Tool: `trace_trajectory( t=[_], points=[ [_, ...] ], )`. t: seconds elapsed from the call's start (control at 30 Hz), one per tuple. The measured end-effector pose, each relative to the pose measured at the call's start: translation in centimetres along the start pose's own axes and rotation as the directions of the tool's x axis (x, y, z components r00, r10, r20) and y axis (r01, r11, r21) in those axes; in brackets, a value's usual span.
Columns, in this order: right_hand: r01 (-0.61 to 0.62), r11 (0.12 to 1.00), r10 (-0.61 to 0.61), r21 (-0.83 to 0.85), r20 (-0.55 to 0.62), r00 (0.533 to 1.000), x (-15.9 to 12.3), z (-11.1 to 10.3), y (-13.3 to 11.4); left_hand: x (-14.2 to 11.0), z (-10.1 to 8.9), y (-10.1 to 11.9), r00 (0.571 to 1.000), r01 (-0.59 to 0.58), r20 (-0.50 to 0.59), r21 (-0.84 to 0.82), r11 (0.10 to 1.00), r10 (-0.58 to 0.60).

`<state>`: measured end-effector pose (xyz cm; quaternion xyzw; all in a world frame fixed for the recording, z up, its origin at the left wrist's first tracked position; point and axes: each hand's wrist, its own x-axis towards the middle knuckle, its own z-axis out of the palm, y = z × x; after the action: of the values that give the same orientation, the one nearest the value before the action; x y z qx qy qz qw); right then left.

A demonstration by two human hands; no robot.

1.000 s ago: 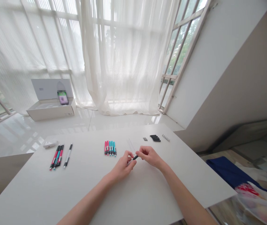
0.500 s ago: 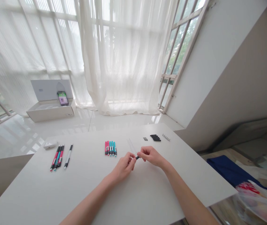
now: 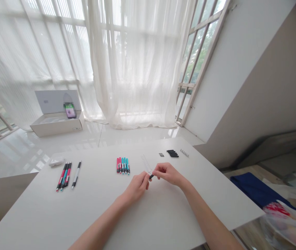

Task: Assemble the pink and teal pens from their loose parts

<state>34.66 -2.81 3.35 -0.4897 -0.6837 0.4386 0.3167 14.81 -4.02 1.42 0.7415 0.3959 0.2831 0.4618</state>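
Your left hand (image 3: 136,184) has rolled over since a second ago: the pale length that showed below its fingers is now hidden, and less of the black pen piece (image 3: 151,176) shows. That piece sits between your hands, above the near ends of the thin refills (image 3: 145,162). Your left fingers are curled closed on its lower end; your right hand (image 3: 167,173) pinches thumb and forefinger together at its upper end.

On the ledge behind, you have a white box (image 3: 56,128), its lid raised upright at the back. A pixelated patch (image 3: 70,111) covers something at its right end, and you cannot tell what; something pale lies inside. A small white case (image 3: 56,161) rests on the table (image 3: 148,222) near the pens (image 3: 64,176). Off to your right, a clear plastic bag (image 3: 290,227) holds something red and white, plus rounder pale shapes too blurred to name.
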Motion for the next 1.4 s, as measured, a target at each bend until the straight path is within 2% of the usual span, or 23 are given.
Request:
trace_trajectory(
  t=[0.1,0.2,0.43,0.5,0.7,0.77,0.93,1.2,1.4],
  points=[
    [0.014,0.995,-0.019,-0.102,-0.055,0.998,0.1,0.2,0.1,0.0,0.3,-0.4,1.0,0.017,-0.001,-0.009,1.0,-0.017],
    [0.02,0.991,-0.03,-0.135,-0.076,0.997,0.0,0.4,0.0,0.0,0.4,-0.5,1.0,0.03,-0.003,-0.024,0.999,-0.03],
    [0.025,0.995,-0.03,0.099,0.052,0.998,-0.2,0.2,-0.4,0.0,-0.1,0.4,0.999,0.035,0.005,0.026,0.999,-0.036],
    [0.021,0.998,-0.024,0.068,0.046,0.999,-0.2,0.2,-0.3,0.0,0.0,0.4,1.0,0.025,0.007,0.031,0.999,-0.025],
    [0.017,0.993,-0.024,-0.115,-0.066,0.998,0.1,0.7,0.2,0.0,0.4,-0.1,0.999,0.037,-0.022,-0.018,0.999,-0.038],
    [0.023,0.996,-0.029,-0.088,-0.066,0.997,0.1,0.7,0.2,-0.1,0.4,0.1,0.999,0.041,-0.028,-0.016,0.999,-0.041],
    [0.029,0.996,-0.031,0.086,0.021,0.999,-0.1,0.5,-0.2,-0.1,0.1,0.9,0.999,0.044,-0.031,0.034,0.998,-0.043],
    [-0.008,1.0,0.008,-0.006,-0.038,0.999,-0.1,0.4,-0.2,-0.2,0.3,0.2,0.999,0.041,0.003,0.003,0.999,-0.041],
    [0.004,0.998,-0.004,0.056,-0.002,1.0,0.0,0.3,0.0,-0.2,0.1,0.4,1.0,0.022,0.021,0.02,1.0,-0.023]
  ],
)
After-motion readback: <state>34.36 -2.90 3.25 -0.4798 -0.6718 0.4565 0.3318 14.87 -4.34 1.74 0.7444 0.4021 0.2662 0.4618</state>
